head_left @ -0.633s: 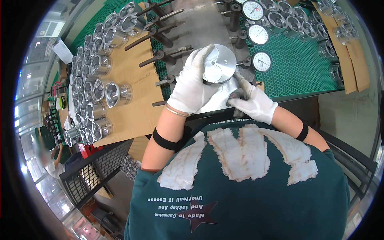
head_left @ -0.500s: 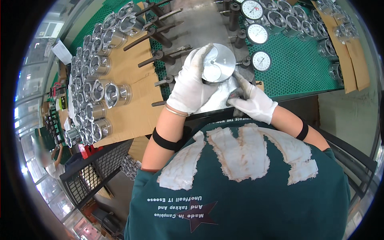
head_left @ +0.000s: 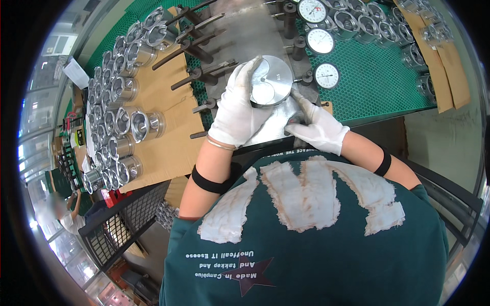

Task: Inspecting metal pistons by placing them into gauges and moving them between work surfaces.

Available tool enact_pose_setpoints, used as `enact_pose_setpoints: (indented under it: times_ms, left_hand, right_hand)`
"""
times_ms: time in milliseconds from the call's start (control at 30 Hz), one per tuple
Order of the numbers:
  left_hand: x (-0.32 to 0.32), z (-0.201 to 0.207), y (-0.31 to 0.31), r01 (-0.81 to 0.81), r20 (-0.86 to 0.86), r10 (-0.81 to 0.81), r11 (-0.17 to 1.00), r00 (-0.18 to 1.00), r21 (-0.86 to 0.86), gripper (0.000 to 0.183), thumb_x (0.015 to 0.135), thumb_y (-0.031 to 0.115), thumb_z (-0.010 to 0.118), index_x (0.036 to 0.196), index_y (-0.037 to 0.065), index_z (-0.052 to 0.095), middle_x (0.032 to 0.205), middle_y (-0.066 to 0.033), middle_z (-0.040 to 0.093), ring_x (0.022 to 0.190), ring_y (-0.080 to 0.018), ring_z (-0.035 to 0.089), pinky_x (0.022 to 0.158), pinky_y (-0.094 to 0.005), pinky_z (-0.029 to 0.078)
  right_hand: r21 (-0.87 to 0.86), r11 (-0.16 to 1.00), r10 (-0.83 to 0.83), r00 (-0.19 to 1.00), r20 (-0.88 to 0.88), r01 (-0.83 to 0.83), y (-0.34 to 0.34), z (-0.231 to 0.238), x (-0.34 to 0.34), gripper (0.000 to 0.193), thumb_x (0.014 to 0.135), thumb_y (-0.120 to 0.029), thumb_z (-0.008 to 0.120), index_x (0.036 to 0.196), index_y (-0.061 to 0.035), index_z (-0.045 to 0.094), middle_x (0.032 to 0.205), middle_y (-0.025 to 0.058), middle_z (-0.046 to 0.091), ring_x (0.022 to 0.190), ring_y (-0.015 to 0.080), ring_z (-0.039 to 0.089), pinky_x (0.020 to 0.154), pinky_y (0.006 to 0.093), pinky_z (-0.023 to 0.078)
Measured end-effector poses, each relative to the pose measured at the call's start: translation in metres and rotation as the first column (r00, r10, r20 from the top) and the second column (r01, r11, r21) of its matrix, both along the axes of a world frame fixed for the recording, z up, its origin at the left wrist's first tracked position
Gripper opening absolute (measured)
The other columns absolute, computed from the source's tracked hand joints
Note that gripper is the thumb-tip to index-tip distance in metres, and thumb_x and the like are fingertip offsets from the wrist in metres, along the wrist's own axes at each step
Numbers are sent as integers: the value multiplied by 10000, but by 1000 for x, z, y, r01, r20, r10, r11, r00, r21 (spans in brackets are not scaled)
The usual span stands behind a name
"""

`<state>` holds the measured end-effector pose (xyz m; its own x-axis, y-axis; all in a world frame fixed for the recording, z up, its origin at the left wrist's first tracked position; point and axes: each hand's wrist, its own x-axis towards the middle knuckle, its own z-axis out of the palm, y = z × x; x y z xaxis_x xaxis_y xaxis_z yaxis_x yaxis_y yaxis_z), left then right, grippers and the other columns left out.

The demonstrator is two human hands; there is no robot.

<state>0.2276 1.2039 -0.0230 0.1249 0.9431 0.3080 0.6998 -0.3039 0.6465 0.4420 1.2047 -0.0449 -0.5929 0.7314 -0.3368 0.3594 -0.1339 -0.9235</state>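
Observation:
A silvery engine piston [head_left: 278, 76], crown up with two rounded recesses, sits at the near end of a steel bench plate [head_left: 250, 31]. Wrapped around its left side is my left hand [head_left: 237, 109], in a white glove with the fingers along the crown's edge. My right hand [head_left: 320, 126], also gloved, has its index finger against the piston's lower right side; the other fingers curl below it, their tips dark and partly hidden. Just right of the piston, a dial gauge [head_left: 326, 76] on a holder has its stem pointed at it.
Two more dial gauges [head_left: 320, 41] [head_left: 312, 10] line the plate's right side; dark clamp rods [head_left: 196, 76] line its left. Many pistons [head_left: 122, 89] stand on cardboard [head_left: 171, 109] at left, others [head_left: 367, 28] on the green mat [head_left: 367, 71] at right. Far left, another person [head_left: 71, 219] is visible.
The whole view has shifted slightly left. Both hands stay at the piston, which keeps its place on the plate. The nearest gauge's needle looks to have turned.

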Motion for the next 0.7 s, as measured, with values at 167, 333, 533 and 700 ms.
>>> enact_pose_setpoints:
  times_ms: [167,333,533,700]
  left_hand:
    - [3,18,-3,-10,-60,11,1000,998,6,684,723,101,772,1340,38,483,1169,-182,614,1107,-338,619,949,-398,509]
    - [9,77,-43,198,599,156,853,785,-483,527,821,-22,603,1332,-37,475,1091,-139,645,836,-139,662,775,-280,540]
    - [-139,30,-44,-473,-232,481,876,846,94,598,813,61,703,1370,2,493,1196,-205,642,961,-304,683,828,-362,549]
    - [-225,22,-87,-744,-800,384,659,460,-111,482,817,144,714,1272,40,593,1210,-203,629,1087,-396,602,919,-440,504]
  right_hand:
    - [176,983,24,981,194,-59,0,32,4,860,822,-276,652,1476,100,239,996,256,676,901,345,677,852,337,514]
    - [-178,969,-226,910,-348,173,13,79,41,462,920,-85,501,1365,41,494,1171,118,649,1038,167,609,936,292,480]
    - [194,626,-713,655,-249,755,73,23,161,432,977,-322,499,1188,47,576,930,174,686,629,222,663,576,329,553]
    - [-90,401,-903,410,129,912,154,-71,274,291,986,-267,488,1094,-20,599,830,106,678,613,206,660,539,344,568]
